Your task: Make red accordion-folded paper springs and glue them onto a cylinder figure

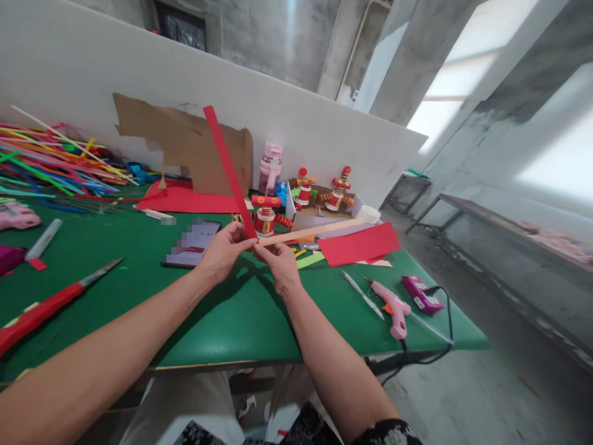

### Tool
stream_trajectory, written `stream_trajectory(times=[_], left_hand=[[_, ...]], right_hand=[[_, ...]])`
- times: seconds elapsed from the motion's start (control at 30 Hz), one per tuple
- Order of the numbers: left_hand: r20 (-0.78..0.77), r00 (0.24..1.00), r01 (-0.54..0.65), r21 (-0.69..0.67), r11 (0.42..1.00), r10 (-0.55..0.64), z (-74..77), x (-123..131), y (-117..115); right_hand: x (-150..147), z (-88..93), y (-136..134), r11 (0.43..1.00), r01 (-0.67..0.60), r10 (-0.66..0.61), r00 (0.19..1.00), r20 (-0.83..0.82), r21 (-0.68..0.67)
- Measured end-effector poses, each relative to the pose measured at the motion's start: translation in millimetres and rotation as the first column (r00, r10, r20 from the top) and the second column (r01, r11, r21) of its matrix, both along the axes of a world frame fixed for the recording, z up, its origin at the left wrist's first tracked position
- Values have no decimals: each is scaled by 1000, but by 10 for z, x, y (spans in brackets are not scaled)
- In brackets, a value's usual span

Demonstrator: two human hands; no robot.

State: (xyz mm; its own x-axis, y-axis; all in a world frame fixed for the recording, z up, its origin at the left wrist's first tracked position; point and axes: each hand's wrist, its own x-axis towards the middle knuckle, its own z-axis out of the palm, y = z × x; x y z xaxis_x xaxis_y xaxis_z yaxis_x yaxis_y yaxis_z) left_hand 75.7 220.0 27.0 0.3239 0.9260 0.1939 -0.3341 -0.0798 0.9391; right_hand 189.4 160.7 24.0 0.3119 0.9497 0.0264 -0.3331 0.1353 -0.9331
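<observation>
A long red paper strip (227,164) slants up and to the left from the fingertips of my left hand (225,252), which pinches its lower end. My right hand (281,262) is closed on the near end of a peach paper strip (315,232) that reaches out to the right. The two strip ends meet in a V between my thumbs; exactly how they overlap is hidden by the fingers. Just behind the hands stands a small red-and-white paper figure (265,219) with a red roll on top and folded paper arms.
A phone (192,244) lies left of my hands, large red-handled scissors (55,303) nearer the left edge. On the right are red paper (359,244), a pen (364,295) and a pink glue gun (393,309) with its cable. Behind stands a box (319,219) with two figures.
</observation>
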Motion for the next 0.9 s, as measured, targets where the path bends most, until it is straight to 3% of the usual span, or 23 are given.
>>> stream_trajectory(times=[0.23, 0.37, 0.57, 0.73, 0.9], left_hand=[[50, 999, -7, -11, 1000, 8, 20, 34, -42], [-33, 999, 40, -41, 998, -42, 20, 10, -12], [-253, 965, 64, -1, 998, -62, 24, -75, 49], [-335, 940, 68, 3, 998, -63, 67, -86, 36], [-302, 953, -11, 38, 999, 22, 9, -38, 29]], right_hand=[[36, -55, 38, 999, 27, -25, 994, 109, -21], [96, -68, 50, 999, 45, -43, 974, 222, -2], [174, -62, 37, 994, 96, -107, 836, 538, 48], [206, -48, 16, 992, 102, -122, 739, 662, 69], [167, -80, 40, 994, 70, -104, 831, 546, 83]])
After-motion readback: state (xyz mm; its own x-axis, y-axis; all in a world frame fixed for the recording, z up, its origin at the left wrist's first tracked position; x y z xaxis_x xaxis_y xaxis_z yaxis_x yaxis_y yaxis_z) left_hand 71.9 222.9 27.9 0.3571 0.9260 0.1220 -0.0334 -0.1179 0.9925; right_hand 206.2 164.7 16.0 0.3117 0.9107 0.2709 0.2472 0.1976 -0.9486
